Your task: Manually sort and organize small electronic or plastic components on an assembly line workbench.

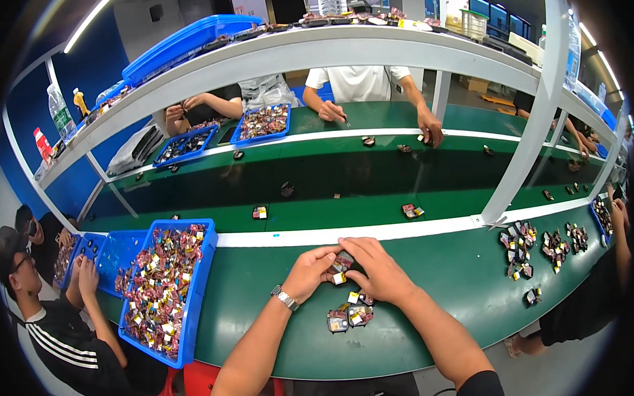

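I read the left hand (309, 271) and the right hand (382, 274) as closed in from opposite sides, fingers bent, pinching a small dark package (343, 260) between them. I cannot tell whether it touches the green worktop (266, 353). Similar packages (337, 321) lie just on the wearer's side of the hands. Left of the hands: a blue tray (201, 272) of small packets.

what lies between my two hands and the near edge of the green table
A small cluster of dark, labelled pieces lies on the green table, in the head view.
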`<state>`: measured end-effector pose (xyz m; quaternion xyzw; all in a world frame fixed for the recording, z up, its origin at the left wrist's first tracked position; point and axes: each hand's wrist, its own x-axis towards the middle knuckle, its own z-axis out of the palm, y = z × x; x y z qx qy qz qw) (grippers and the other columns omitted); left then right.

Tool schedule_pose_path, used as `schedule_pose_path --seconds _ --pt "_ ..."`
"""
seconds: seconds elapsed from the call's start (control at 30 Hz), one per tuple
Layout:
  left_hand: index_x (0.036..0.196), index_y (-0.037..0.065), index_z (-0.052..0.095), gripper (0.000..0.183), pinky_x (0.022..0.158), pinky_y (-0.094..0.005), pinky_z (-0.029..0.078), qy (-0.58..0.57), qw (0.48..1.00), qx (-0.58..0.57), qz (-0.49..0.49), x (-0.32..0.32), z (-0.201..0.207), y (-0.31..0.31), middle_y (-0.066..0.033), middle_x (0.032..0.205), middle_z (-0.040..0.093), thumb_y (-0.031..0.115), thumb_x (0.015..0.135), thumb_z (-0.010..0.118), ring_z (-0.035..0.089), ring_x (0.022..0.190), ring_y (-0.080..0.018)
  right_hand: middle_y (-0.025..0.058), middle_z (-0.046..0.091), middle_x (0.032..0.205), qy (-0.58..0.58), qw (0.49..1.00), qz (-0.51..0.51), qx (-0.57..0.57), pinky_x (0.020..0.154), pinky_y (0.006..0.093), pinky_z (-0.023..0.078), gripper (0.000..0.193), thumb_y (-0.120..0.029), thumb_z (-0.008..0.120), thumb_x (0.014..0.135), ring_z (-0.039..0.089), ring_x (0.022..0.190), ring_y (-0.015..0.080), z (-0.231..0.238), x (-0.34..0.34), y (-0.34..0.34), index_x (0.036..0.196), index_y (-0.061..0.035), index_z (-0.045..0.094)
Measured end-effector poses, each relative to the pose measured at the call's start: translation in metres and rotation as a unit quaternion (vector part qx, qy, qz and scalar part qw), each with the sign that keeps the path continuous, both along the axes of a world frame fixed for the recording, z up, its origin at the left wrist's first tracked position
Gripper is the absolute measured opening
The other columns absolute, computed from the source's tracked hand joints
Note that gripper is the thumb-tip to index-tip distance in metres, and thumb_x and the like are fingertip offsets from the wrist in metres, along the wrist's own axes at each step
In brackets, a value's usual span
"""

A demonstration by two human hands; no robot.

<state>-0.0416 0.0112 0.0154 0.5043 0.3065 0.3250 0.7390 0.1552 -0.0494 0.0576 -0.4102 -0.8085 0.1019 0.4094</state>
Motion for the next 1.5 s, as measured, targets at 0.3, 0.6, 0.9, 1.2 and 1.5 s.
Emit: schedule_pose_path --seconds 0.3,0.6,0.9,1.2,1.5 --pt "0.139 0.001 0.043 0.041 0.093 -0.0367 0.056 -0.042 0.999 0.005 0.012 0.009 0.009 -0.014 -0.0134 0.12 0.059 0.008 0.099 0.048 0.063 0.106 -0.0208 0.0078 0.059 0.116 -0.017 0.996 -0.069 0.045 0.086 0.0378 0.051 0.024 -0.006 0.071 0.079 0.056 0.107 0.0291 -0.016 -0.004 0.004 0.102 -0.0075 0.067" --pt "0.126 0.002 0.046 0.03 0.095 -0.0413 0.055 -0.049 0.999 0.0 -0.008 0.009 0.007 -0.012 -0.0158 0.13 0.055 0.001 0.096 0.05 0.059 0.116 -0.0249 0.0087 0.057 0.119 0.007 0.999 -0.035 -0.024 0.089 0.0377 0.049 0.014 -0.008 0.071 0.079 0.054 0.111 0.0282 -0.02 0.005 0.004 0.093 -0.0088 0.069" --pt "0.138 0.001 0.042 0.045 0.1 -0.038 0.052 -0.042 0.997 0.015 -0.056 0.008 0.01 -0.012 -0.0134 0.134 0.051 -0.005 0.093 0.047 0.055 0.12 -0.0202 0.0091 0.061 0.116 0.069 0.994 -0.049 -0.062 0.095 0.0389 0.046 0.01 -0.012 0.067 0.081 0.054 0.112 0.0299 -0.024 0.004 0.003 0.089 -0.0059 0.069" --pt "0.128 0.003 0.049 0.032 0.092 -0.0367 0.056 -0.028 0.999 0.018 -0.016 0.01 0.005 -0.014 -0.0096 0.119 0.059 0.006 0.097 0.054 0.061 0.108 -0.0181 0.0094 0.06 0.118 0.067 0.994 -0.028 -0.076 0.096 0.0389 0.045 0.012 -0.014 0.072 0.08 0.053 0.115 0.029 -0.022 0.004 -0.001 0.09 -0.0069 0.071" --pt "0.127 0.003 0.049 0.03 0.093 -0.0379 0.055 -0.067 0.997 0.007 -0.025 0.007 -0.004 -0.009 -0.0134 0.126 0.058 0.007 0.098 0.05 0.061 0.11 -0.0202 0.008 0.062 0.115 0.104 0.991 -0.074 -0.04 0.09 0.0368 0.049 0.012 -0.011 0.072 0.08 0.056 0.109 0.0275 -0.033 -0.006 -0.003 0.092 -0.0067 0.071"
